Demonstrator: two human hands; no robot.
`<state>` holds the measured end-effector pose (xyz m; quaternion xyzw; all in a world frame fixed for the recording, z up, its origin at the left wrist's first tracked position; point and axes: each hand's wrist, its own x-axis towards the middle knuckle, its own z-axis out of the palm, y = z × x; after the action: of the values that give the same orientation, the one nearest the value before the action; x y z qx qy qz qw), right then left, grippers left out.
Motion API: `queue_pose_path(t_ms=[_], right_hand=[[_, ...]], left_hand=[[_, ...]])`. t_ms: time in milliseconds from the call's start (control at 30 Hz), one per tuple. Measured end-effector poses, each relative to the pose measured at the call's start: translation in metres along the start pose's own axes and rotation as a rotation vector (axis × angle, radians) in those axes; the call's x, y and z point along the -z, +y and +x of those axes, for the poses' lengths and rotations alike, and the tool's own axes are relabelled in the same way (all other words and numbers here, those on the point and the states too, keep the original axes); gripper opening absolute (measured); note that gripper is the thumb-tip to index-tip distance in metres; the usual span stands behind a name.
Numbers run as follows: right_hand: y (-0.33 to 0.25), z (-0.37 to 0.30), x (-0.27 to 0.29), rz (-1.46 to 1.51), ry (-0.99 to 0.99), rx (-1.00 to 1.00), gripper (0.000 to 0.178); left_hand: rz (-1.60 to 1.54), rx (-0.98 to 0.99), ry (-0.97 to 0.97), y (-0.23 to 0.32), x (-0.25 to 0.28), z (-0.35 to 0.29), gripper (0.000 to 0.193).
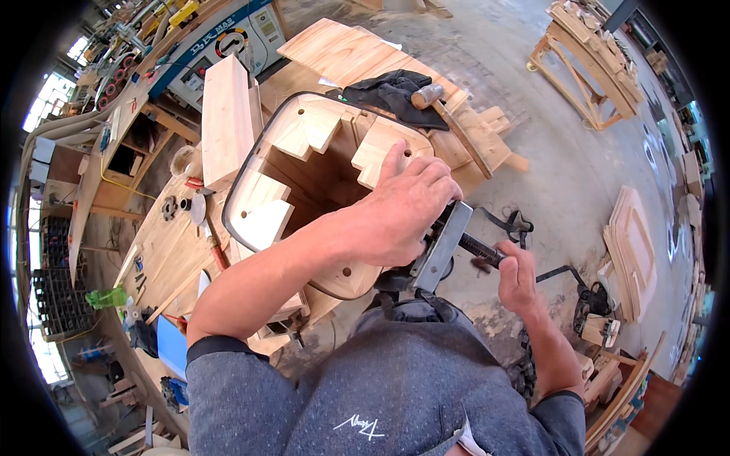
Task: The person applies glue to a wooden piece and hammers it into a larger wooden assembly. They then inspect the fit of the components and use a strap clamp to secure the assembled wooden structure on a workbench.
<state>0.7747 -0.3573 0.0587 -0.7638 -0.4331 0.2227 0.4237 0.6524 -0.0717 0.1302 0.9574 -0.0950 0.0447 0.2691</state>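
Note:
A hollow wooden box (258, 190) with rounded corners and a dark rim stands in front of me. Its corner blocks each have a small hole. Over its right edge lies my left hand (399, 209), fingers bent round the wood; the underside of the hand is hidden. Against the near right side sits a vise (443, 247) with a grey metal jaw and a dark threaded screw (482, 248). At the screw's outer end my right hand (520, 280) is closed round the handle, slightly blurred.
A wooden mallet (427, 96) and black cloth (391, 95) lie on boards behind the box. A thick timber block (226, 121) stands at its far left. Hand tools cover the workbench (156, 243) on the left. Shaped panels (631, 251) lean at right, below a wheeled wooden stand (593, 68).

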Motion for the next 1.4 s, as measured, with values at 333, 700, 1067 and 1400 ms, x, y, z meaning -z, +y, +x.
queue_pose_path(t_ms=[333, 700, 1067, 1400], right_hand=[[-0.032, -0.006, -0.026, 0.47, 0.112, -0.512, 0.057], [-0.022, -0.015, -0.037, 0.401, 0.276, -0.369, 0.04], [-0.052, -0.004, -0.01, 0.61, 0.071, -0.761, 0.046], [-0.038, -0.019, 0.012, 0.035, -0.242, -0.238, 0.064]], left_hand=[[0.15, -0.052, 0.141, 0.015, 0.006, -0.032, 0.07], [0.247, 0.206, 0.355, 0.044, -0.034, -0.105, 0.053], [0.242, 0.121, 0.596, 0.047, -0.045, -0.114, 0.046], [-0.763, 0.433, 0.718, 0.137, -0.213, -0.09, 0.059]])
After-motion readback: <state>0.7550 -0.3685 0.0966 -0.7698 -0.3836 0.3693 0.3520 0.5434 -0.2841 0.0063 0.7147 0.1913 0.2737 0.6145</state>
